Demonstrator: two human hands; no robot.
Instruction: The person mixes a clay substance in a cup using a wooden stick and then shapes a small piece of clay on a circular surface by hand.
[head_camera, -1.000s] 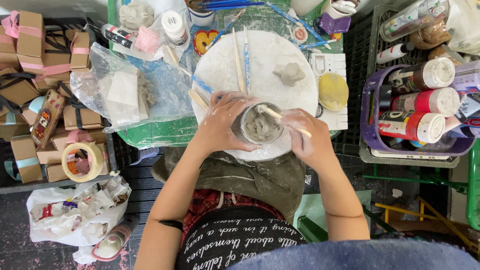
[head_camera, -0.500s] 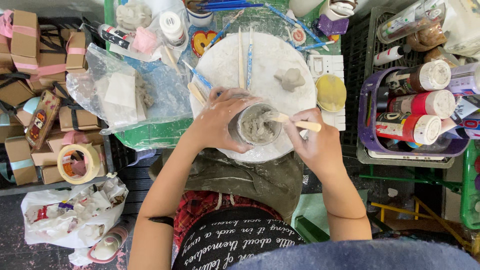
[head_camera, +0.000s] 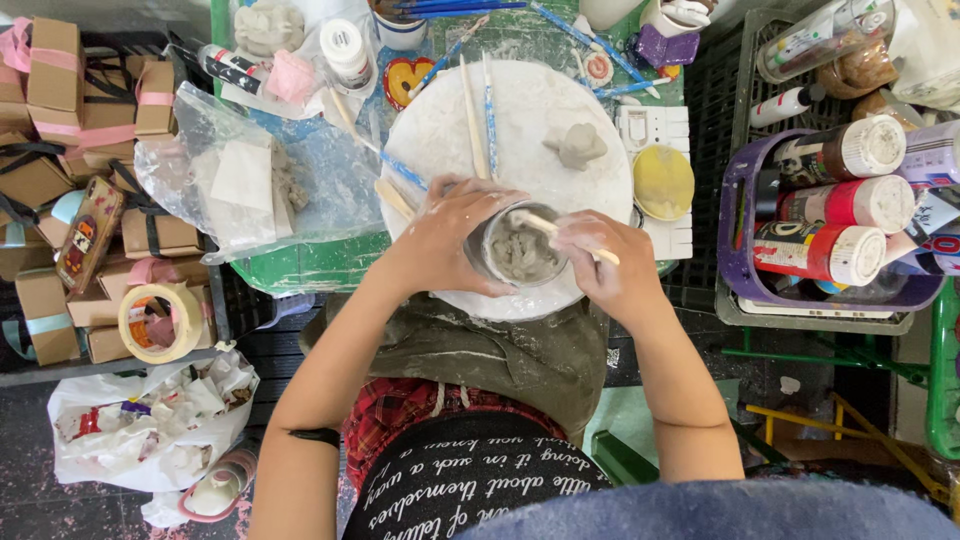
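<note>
My left hand (head_camera: 445, 240) is wrapped around the side of a small glass jar (head_camera: 517, 250), fingers curled close against it and thumb on the near side, so the jar is gripped firmly. The jar stands at the near edge of a round white board (head_camera: 530, 110) and holds lumpy grey clay. My right hand (head_camera: 605, 265) is closed on a thin wooden stick (head_camera: 560, 235), fingers pinched narrow around it. The stick's far end dips into the clay inside the jar while its other end pokes out past my knuckles to the right. Both hands are dusted with pale clay and sit just beside each other, with the jar between them.

On the board, well behind the jar, lies a small grey clay lump (head_camera: 578, 145). Two long sticks (head_camera: 478, 115) lie side by side on the board's left half, pointing away from me. A yellow dish (head_camera: 662, 182) rests just beside the board on the right, on a white tray. To the left of the board, a clear plastic bag (head_camera: 250, 185) with white pieces inside lies on the green table (head_camera: 310, 265). Further right, a purple basket (head_camera: 745, 250) holds paint bottles (head_camera: 830, 205) lying on their sides. Down to my left a roll of tape (head_camera: 158, 322) sits among small brown boxes (head_camera: 45, 310), and a white bag of scraps (head_camera: 140, 425) lies on the floor.
</note>
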